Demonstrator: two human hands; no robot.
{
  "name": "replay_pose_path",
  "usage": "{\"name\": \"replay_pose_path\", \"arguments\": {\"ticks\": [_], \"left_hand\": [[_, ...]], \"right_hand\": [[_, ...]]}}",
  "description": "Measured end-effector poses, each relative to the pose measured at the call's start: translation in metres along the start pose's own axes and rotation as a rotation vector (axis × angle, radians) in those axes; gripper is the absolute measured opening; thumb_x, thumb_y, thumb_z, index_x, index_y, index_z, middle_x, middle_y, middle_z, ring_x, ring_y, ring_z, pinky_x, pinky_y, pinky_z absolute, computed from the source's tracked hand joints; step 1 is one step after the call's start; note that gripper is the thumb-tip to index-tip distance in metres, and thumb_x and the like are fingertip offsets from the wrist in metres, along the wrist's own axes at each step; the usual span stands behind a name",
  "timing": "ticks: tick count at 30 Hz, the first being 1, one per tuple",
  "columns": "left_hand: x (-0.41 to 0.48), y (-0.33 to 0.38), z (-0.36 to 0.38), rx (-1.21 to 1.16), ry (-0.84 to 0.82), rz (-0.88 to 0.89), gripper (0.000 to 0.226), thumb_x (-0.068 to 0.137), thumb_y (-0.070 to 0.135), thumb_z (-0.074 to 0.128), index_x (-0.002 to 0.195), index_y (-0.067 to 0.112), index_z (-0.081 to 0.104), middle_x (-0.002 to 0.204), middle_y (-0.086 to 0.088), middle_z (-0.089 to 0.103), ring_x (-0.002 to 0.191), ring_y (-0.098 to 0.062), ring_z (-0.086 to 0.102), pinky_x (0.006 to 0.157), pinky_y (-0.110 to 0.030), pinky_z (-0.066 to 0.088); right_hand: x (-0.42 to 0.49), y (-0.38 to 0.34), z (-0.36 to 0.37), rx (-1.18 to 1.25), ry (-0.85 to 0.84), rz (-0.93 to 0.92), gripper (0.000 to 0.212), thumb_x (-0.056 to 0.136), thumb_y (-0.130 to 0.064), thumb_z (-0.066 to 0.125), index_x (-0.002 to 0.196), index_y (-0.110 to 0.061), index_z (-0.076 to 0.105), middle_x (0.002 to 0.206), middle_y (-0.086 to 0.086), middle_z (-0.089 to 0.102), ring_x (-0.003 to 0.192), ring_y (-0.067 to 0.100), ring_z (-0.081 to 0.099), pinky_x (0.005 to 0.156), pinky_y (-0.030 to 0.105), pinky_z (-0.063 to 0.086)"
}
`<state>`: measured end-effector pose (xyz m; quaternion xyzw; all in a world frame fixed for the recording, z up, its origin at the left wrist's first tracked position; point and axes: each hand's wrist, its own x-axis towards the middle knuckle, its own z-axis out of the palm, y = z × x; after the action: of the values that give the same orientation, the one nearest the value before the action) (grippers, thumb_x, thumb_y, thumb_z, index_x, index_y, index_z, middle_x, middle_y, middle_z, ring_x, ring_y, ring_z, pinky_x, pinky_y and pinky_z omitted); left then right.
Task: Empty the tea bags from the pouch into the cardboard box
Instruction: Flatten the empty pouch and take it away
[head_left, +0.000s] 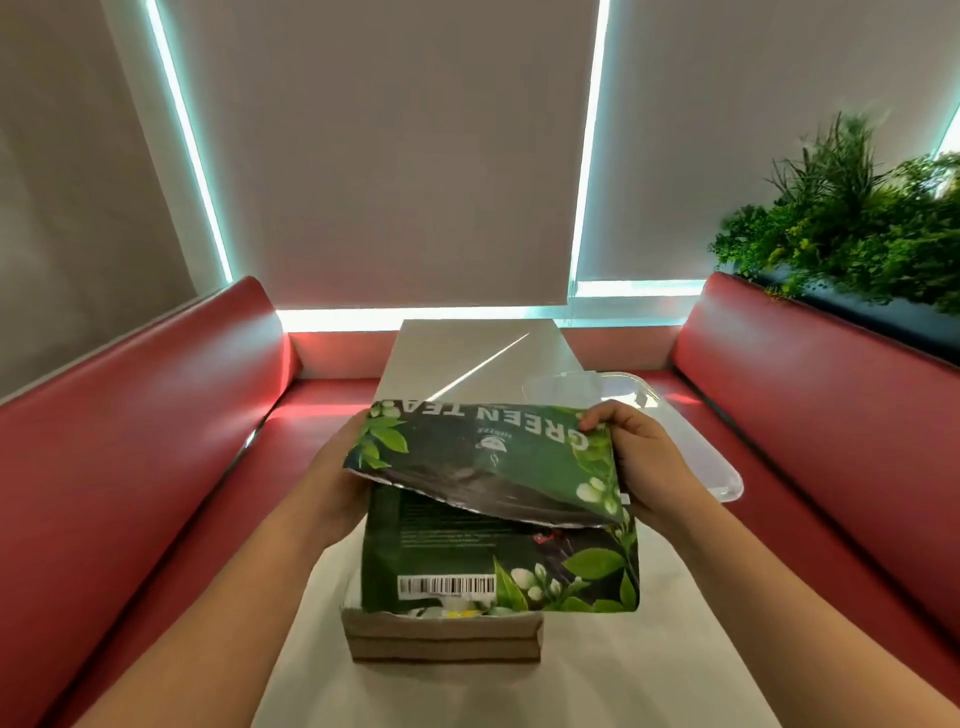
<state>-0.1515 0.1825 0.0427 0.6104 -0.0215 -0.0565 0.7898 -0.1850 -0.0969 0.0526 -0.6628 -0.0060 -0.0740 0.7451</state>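
Note:
I hold a dark green tea pouch (493, 519) printed with leaves, white flowers and a barcode, turned upside down with its mouth at the top of the cardboard box (447, 636). My left hand (335, 486) grips the pouch's left edge. My right hand (636, 457) pinches its upper right corner. The pouch is creased across the middle and its silver lining shows. At the box's rim, a few pale and yellow tea bags (460, 613) peek out under the pouch. The rest of the box interior is hidden.
The box stands on a narrow pale table (597, 675) between two red benches (130, 467). A clear plastic container with lid (696, 441) lies on the table behind my right hand. Green plants (857, 218) fill a planter at the right.

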Motion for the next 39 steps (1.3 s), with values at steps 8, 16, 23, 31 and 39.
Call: {"name": "replay_pose_path", "arguments": {"ticks": [8,16,23,31,39], "left_hand": [[-0.010,-0.006,0.004,0.107,-0.182,-0.318,0.071,0.078,0.078,0.032,0.103,0.025,0.072,0.104,-0.010,0.071,0.099,-0.029,0.065,0.087,-0.047,0.049],[-0.011,-0.005,0.011,0.204,-0.137,-0.163,0.029,0.086,0.026,0.060,0.113,0.018,0.063,0.110,-0.011,0.069,0.099,-0.028,0.066,0.074,-0.038,0.052],[-0.009,-0.002,0.019,0.183,-0.070,-0.042,0.027,0.086,0.007,0.059,0.113,0.010,0.061,0.104,-0.012,0.071,0.096,-0.028,0.068,0.076,-0.039,0.055],[-0.016,0.000,0.029,0.021,-0.077,0.029,0.033,0.080,0.002,0.060,0.111,0.012,0.061,0.106,-0.010,0.071,0.100,-0.028,0.067,0.065,-0.033,0.058],[-0.047,-0.032,0.012,0.131,-0.195,-0.340,0.041,0.080,0.032,0.062,0.113,0.008,0.058,0.107,-0.018,0.069,0.096,-0.034,0.068,0.071,-0.041,0.058]], "right_hand": [[0.002,0.001,-0.009,-0.133,0.135,-0.094,0.043,0.089,0.011,0.027,0.067,-0.012,0.055,0.068,0.010,0.063,0.048,0.014,0.062,0.035,0.018,0.039],[-0.004,-0.005,-0.025,-0.171,-0.028,-0.183,0.055,0.092,0.014,0.036,0.074,-0.025,0.070,0.094,0.002,0.070,0.089,0.025,0.068,0.062,0.029,0.057],[-0.007,-0.021,-0.034,-0.011,-0.143,-0.111,0.036,0.084,-0.008,0.039,0.109,-0.022,0.062,0.113,0.006,0.065,0.095,0.026,0.066,0.074,0.037,0.054],[-0.016,0.003,-0.037,-0.211,-0.315,0.107,0.032,0.082,-0.005,0.067,0.111,-0.015,0.059,0.107,0.005,0.070,0.092,0.020,0.071,0.066,0.030,0.056],[-0.012,0.016,-0.028,-0.123,-0.210,0.056,0.022,0.088,-0.004,0.061,0.107,-0.014,0.061,0.105,0.006,0.072,0.093,0.024,0.070,0.070,0.035,0.059]]}}
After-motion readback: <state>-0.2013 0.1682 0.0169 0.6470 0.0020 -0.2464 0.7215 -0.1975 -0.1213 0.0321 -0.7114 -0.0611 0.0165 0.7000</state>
